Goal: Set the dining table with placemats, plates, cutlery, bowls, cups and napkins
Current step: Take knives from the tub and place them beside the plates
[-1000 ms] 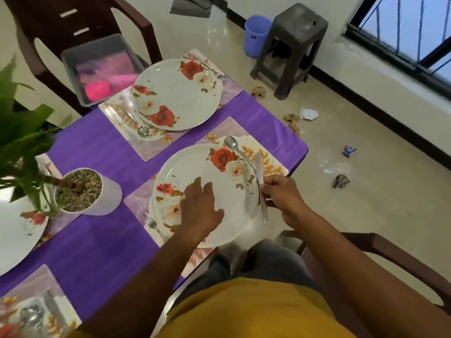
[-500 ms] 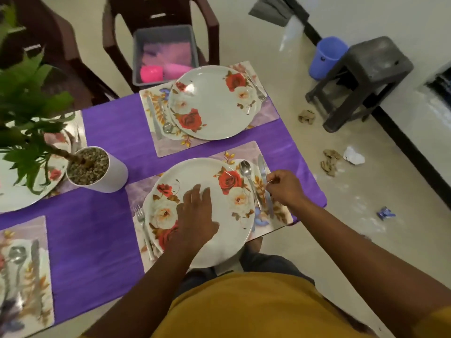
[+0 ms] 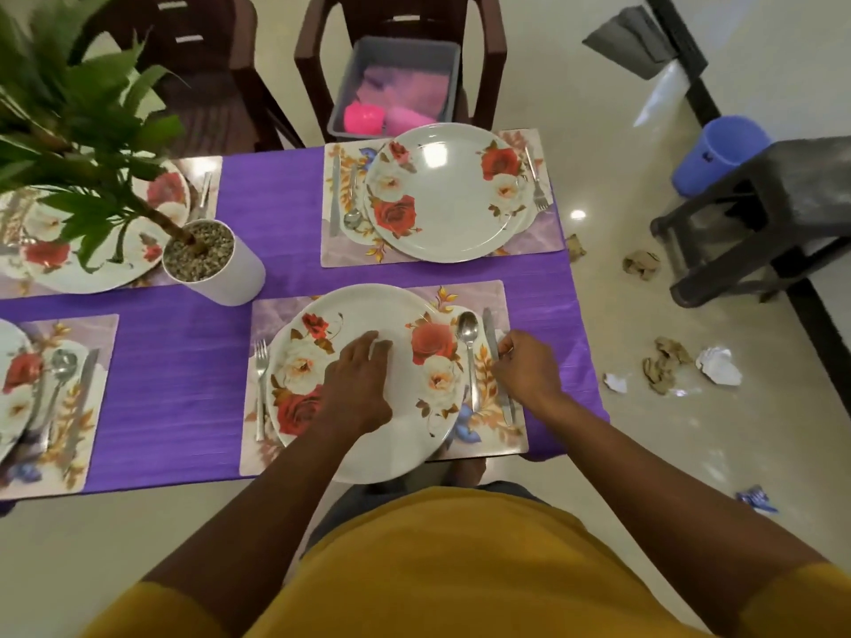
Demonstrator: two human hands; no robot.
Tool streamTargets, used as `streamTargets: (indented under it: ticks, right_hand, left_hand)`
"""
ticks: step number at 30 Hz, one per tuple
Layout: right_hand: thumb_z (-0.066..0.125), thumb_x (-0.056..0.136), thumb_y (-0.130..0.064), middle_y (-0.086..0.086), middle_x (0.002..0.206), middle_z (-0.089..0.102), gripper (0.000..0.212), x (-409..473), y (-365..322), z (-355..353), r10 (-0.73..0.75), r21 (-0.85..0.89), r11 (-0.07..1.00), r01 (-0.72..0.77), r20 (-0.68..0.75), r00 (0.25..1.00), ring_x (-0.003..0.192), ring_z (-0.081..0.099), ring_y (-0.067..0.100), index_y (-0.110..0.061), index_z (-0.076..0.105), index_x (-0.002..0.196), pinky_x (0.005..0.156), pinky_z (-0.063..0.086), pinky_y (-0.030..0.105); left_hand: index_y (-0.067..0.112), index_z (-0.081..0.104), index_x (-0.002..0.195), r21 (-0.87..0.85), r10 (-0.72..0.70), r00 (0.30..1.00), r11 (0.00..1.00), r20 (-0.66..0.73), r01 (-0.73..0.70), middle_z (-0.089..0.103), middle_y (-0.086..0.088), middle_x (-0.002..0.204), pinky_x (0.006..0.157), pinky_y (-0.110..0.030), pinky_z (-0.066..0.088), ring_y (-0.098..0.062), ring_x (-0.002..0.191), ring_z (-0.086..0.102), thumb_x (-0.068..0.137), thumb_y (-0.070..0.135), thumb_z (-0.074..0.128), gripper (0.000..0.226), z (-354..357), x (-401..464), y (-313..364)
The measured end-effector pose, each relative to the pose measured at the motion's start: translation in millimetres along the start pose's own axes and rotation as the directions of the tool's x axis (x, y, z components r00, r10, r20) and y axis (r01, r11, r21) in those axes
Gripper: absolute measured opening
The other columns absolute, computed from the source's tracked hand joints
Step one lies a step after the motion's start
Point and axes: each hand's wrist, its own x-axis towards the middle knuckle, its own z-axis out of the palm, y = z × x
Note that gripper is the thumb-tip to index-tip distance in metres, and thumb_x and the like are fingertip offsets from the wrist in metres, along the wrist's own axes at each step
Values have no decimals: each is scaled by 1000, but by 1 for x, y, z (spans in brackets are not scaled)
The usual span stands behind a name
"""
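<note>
A floral plate (image 3: pixel 396 444) lies on the near placemat (image 3: pixel 497 297), its front edge hanging over the table edge. My left hand (image 3: pixel 357 384) rests flat on the plate with straight fingers. A fork (image 3: pixel 260 384) lies left of the plate, a spoon (image 3: pixel 469 347) right of it. My right hand (image 3: pixel 525 366) pinches the knife (image 3: pixel 491 333), which lies on the mat right of the spoon. Across the purple tablecloth (image 3: pixel 184 370), a second setting has a plate (image 3: pixel 451 195), knife, spoon and fork on its mat.
A potted plant in a white pot (image 3: pixel 216 264) stands left of centre. Two more settings lie at the left (image 3: pixel 55 398). A grey bin (image 3: pixel 400 85) with pink items sits on the far chair. A dark stool (image 3: pixel 773 214), a blue bucket (image 3: pixel 718 154) and scraps are on the floor at right.
The view has swung left and up. The knife under my right hand now lies straight beside the spoon. My left hand stays on the plate.
</note>
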Motion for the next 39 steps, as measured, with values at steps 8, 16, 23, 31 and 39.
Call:
streamTargets:
  ticks: [8, 16, 23, 31, 39]
  right_hand:
    - [74, 89, -26, 4, 97, 64, 30, -4, 2, 6, -52, -110, 993, 52, -4, 999, 87, 64, 25, -14, 55, 109, 63, 45, 31]
    - [70, 95, -31, 4, 102, 66, 29, -4, 4, 11, -83, -171, 982, 77, -28, 996, 88, 66, 25, -15, 55, 114, 67, 51, 32]
    - [72, 93, -34, 5, 102, 67, 33, -4, 5, 14, -84, -186, 980, 75, -42, 996, 87, 67, 24, -17, 55, 115, 70, 58, 36]
    - [72, 91, -31, 6, 100, 66, 32, -3, 4, 14, -67, -198, 978, 58, -36, 997, 85, 65, 26, -15, 55, 113, 66, 56, 36]
    - [70, 92, -27, 5, 97, 67, 26, -7, -2, 13, -42, -208, 978, 30, -52, 998, 83, 65, 26, -16, 55, 111, 68, 60, 40]
  left_hand:
    - [21, 26, 155, 2, -5, 1000, 1000, -7, 5, 21, -7, 167, 116, -53, 42, -33, 150, 28, 70, 44, 91, 110, -1, 1, 1]
    - [20, 26, 155, 14, -1, 1000, 1000, -2, 1, 21, -6, 166, 114, -53, 45, -33, 148, 30, 68, 47, 92, 112, -1, 1, 2]
    - [21, 25, 155, 13, -5, 1000, 1000, 0, 5, 20, -5, 167, 115, -53, 44, -32, 149, 29, 69, 46, 92, 112, 2, 2, 1]
    - [21, 23, 156, 5, -9, 1000, 1000, -5, 9, 20, -6, 167, 118, -53, 40, -32, 151, 28, 70, 45, 92, 113, 5, 1, 2]
    - [19, 23, 156, 0, 16, 1000, 1000, -2, -16, 20, -7, 167, 119, -52, 40, -33, 151, 26, 67, 47, 92, 117, 7, 1, -1]
